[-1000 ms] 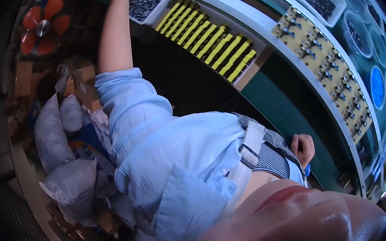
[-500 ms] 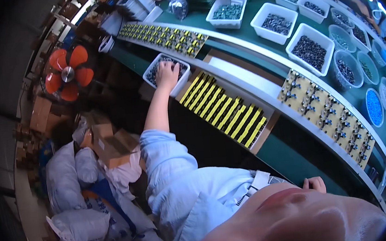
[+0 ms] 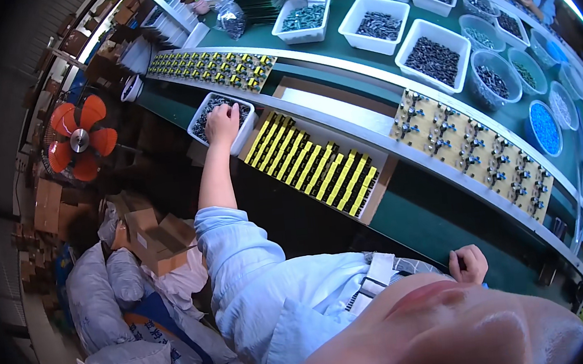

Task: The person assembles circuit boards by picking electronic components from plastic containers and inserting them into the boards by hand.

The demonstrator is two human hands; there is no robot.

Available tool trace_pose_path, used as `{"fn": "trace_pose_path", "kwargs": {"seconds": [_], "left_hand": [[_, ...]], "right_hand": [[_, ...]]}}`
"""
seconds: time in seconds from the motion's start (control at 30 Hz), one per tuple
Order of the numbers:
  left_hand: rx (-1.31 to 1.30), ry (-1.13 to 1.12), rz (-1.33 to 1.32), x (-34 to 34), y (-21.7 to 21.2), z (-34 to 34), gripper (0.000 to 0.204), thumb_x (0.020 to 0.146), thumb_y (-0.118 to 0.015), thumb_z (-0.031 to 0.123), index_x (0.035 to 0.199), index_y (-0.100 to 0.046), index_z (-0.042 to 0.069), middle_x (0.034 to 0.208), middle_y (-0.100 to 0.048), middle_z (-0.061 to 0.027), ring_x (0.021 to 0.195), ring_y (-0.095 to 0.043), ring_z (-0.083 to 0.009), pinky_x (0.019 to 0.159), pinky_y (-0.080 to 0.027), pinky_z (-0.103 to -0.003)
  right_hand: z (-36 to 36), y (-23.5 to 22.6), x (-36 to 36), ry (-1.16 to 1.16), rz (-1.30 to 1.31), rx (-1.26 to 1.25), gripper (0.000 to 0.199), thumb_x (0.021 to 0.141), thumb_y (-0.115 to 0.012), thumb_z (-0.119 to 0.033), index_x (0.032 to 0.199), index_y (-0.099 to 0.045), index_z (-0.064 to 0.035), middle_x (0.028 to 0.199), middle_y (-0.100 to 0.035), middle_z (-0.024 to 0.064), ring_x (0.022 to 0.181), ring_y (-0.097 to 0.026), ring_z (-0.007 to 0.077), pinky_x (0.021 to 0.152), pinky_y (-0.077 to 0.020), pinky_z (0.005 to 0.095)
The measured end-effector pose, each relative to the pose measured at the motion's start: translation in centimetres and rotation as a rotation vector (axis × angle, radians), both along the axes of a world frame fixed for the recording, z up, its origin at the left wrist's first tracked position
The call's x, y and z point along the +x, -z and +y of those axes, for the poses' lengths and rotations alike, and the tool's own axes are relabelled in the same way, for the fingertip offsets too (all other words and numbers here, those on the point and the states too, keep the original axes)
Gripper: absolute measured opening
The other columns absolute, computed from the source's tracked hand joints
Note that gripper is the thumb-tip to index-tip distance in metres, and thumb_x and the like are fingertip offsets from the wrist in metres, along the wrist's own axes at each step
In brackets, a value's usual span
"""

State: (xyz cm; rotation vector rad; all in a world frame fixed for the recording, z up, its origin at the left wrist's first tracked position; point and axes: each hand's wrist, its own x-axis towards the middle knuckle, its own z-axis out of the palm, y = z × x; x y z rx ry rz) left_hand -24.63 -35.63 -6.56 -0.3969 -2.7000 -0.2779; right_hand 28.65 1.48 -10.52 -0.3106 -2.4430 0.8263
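While small dark parts (image 3: 200,125) in a white rectangular plastic bin (image 3: 244,136) at upper left are touched by the left hand (image 3: 223,123), the right hand (image 3: 469,265) is curled at lower right; neither grip can be told.

From where I stand, the white bin (image 3: 247,127) looks like smooth plastic, and the small dark parts (image 3: 200,125) in it glint a little. The yellow strips (image 3: 313,169) seem to be plastic too, flat and matt. Beside them the rail (image 3: 351,128) is smooth, softly shining metal; the green tabletop (image 3: 417,208) has a dull, even finish. Glossy plastic for the orange fan blades (image 3: 93,111), crumpled plastic for the sacks (image 3: 94,299), matt cardboard for the boxes (image 3: 161,245), and creased cloth for the blue shirt (image 3: 238,247).
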Motion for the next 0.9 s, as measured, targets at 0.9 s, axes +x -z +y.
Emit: {"fn": "trace_pose_path", "kwargs": {"seconds": [0.9], "left_hand": [[0.19, -0.086, 0.047, -3.2, -0.3, 0.8, 0.058, 0.094, -0.052, 0.052, 0.073, -0.055, -0.002, 0.084, -0.063, -0.0232, 0.081, -0.06, -0.0427, 0.071, -0.046, -0.049]], "right_hand": [[-0.1, -1.2, 0.4, 0.026, -0.03, 0.037, 0.011, 0.074, -0.076, -0.01, 0.071, -0.065, -0.0084, 0.071, -0.063, 0.0078, 0.063, -0.062, 0.0256, 0.057, -0.0509, 0.0355]]}}
